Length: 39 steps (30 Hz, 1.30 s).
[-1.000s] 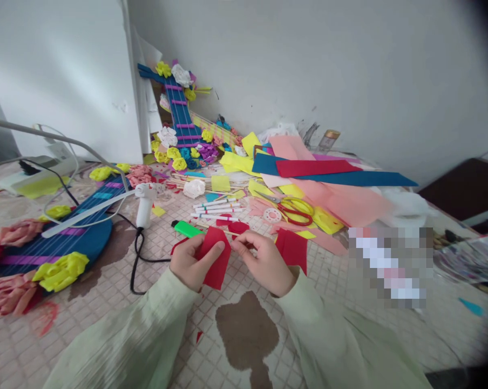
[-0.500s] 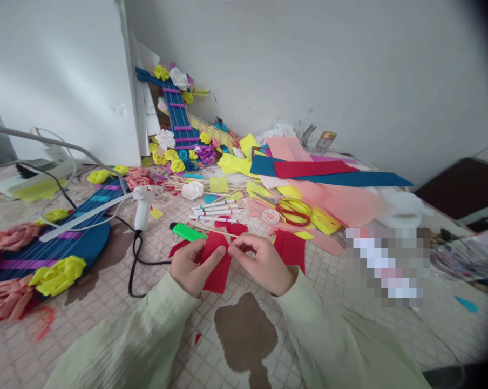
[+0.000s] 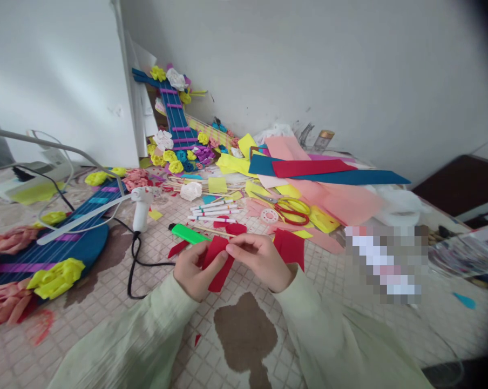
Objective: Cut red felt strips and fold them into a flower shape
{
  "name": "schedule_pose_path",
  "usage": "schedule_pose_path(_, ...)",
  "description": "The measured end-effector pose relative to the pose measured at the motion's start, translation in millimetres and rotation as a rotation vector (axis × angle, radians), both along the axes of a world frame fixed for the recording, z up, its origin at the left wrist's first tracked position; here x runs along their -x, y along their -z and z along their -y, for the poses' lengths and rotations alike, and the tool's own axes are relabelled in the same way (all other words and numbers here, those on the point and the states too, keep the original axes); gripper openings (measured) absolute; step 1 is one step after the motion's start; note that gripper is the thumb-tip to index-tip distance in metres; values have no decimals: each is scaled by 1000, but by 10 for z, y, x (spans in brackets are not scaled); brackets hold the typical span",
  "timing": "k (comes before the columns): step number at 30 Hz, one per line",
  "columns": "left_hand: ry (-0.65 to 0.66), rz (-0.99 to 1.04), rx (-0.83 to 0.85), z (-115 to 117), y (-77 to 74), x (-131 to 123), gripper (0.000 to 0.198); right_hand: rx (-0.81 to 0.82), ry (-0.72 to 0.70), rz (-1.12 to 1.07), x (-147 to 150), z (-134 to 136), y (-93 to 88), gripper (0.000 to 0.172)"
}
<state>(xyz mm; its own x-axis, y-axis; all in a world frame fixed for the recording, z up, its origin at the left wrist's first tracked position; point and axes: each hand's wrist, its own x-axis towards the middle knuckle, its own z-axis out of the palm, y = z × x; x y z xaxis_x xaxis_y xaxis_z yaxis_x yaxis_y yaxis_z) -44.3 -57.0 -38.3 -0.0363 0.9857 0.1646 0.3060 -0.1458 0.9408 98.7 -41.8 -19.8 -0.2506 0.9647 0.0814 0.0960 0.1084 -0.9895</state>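
A piece of red paper (image 3: 218, 266) is held between both hands just above the tiled surface. My left hand (image 3: 193, 270) grips its left side, thumb laid across the front. My right hand (image 3: 262, 262) pinches its top right edge with thumb and fingertips. More red paper pieces (image 3: 289, 246) lie right behind my right hand. A green lighter-like object (image 3: 186, 233) lies just beyond my left hand.
A white glue gun (image 3: 139, 207) with black cable stands at the left, next to a blue guitar-shaped craft (image 3: 61, 243) with paper flowers. Markers (image 3: 214, 209), red-handled scissors (image 3: 290, 209), and coloured paper sheets (image 3: 329, 183) crowd the back. A second blue craft (image 3: 175, 111) leans on the wall.
The red paper has narrowed between the hands, its right edge drawn in toward the left. Both hands have drifted slightly closer together; the view has shifted a little.
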Motion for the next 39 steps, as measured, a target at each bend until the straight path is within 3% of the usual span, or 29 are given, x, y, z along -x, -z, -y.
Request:
schedule_pose_path(5,5,203,-44,-8,-58,13,21,69,-104,36,-44,-15,-58,15)
schedule_pose_path(9,46,215,-70,-21,-32,44,15,82,-111,21,-52,-23,-65,12)
schedule_pose_path(15,113,63,-173,-10,-39,66,9,98,-114,42,-64,-28,-58,13)
schedule_pose_path(21,26,-161,-306,47,-71,41,10,147,-111,29,-81,-35,-68,13)
schedule_pose_path(27,149,-256,-352,67,-124,72,14,171,-133,1,-83,-37,-63,13)
schedule_pose_path(30,198,-224,-353,67,-141,79,14,153,-136,9,-88,-38,-56,13)
schedule_pose_path(39,75,29,-210,36,-9,11,15,114,-139,32,-87,-38,-72,13)
